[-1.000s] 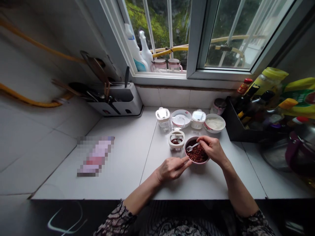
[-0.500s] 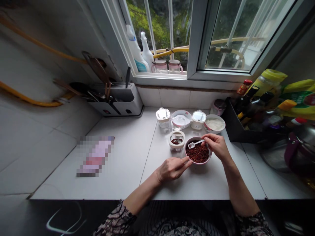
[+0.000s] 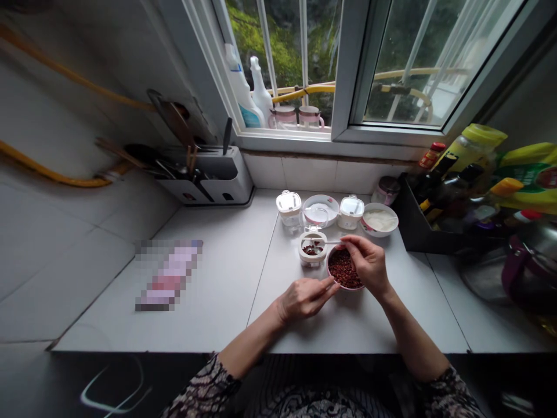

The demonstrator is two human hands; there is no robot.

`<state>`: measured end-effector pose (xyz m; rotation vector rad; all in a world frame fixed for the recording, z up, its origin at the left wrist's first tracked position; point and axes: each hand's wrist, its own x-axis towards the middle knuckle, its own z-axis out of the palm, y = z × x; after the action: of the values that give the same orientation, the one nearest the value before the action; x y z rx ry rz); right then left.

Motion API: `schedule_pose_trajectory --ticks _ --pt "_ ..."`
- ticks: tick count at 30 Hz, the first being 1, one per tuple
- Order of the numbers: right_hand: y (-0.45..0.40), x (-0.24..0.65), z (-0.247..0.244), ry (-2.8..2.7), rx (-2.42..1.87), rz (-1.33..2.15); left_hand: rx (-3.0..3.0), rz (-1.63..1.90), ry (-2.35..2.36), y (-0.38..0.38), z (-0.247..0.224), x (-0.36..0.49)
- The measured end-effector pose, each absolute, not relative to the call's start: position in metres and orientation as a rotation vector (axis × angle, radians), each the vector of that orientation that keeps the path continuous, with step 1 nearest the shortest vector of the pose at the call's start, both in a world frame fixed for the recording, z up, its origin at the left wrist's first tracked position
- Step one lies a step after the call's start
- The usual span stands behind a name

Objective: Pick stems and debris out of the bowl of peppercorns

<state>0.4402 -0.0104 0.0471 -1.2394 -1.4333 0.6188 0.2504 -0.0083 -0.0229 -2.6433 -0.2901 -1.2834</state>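
Note:
My right hand point(image 3: 366, 264) pinches the handle of a small white spoon point(image 3: 327, 241). The spoon's head is over the open mouth of a clear seasoning jar point(image 3: 312, 260) with a cream rim, which has some dark red dried spice point(image 3: 312, 250) at the bottom. Just right of the jar stands a bowl point(image 3: 347, 288) with a pink outside, heaped with the same dark red spice point(image 3: 343, 269). My left hand point(image 3: 307, 299) grips this bowl's near-left rim between its fingers and thumb, the thumb mostly hidden. Part of the bowl is covered by my right hand.
Behind stand two lidded seasoning jars point(image 3: 288, 209) point(image 3: 350, 212), a bowl of white powder point(image 3: 321, 204) and a bowl of white grains point(image 3: 380, 220). A dark bin of bottles point(image 3: 418, 232) is at right. A utensil holder point(image 3: 221, 180) and a pixelated patch point(image 3: 169, 278) lie left.
My right hand has moved left with the spoon, from above the spice bowl to above the open jar. My left hand has stayed at the bowl's rim.

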Motion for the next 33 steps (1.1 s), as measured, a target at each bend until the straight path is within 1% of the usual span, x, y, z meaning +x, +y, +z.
schedule_pose_trajectory --ticks 5,8,14,16,21,24,33 --pt "-0.010 0.441 0.045 -2.007 -1.077 0.297 -2.635 -1.279 -0.310 -0.008 -0.024 0.251" --pt "-0.010 0.447 0.046 -2.020 -1.092 0.257 -2.636 -1.282 -0.314 -0.009 -0.024 0.251" --pt "-0.013 0.469 0.051 -1.556 -1.327 0.468 -2.653 -1.247 -0.306 -0.009 -0.025 0.249" --pt "-0.012 0.474 0.051 -1.575 -1.402 0.523 -2.653 -1.253 -0.303 -0.008 -0.025 0.248" --pt "-0.010 0.471 0.048 -1.769 -1.481 0.458 -2.666 -1.255 -0.302 -0.009 -0.024 0.248" --pt "-0.010 0.466 0.045 -1.809 -1.482 0.495 -2.664 -1.270 -0.292 -0.009 -0.023 0.249" --pt "-0.008 0.469 0.042 -1.615 -1.503 0.660 -2.642 -1.264 -0.300 -0.008 -0.024 0.249"
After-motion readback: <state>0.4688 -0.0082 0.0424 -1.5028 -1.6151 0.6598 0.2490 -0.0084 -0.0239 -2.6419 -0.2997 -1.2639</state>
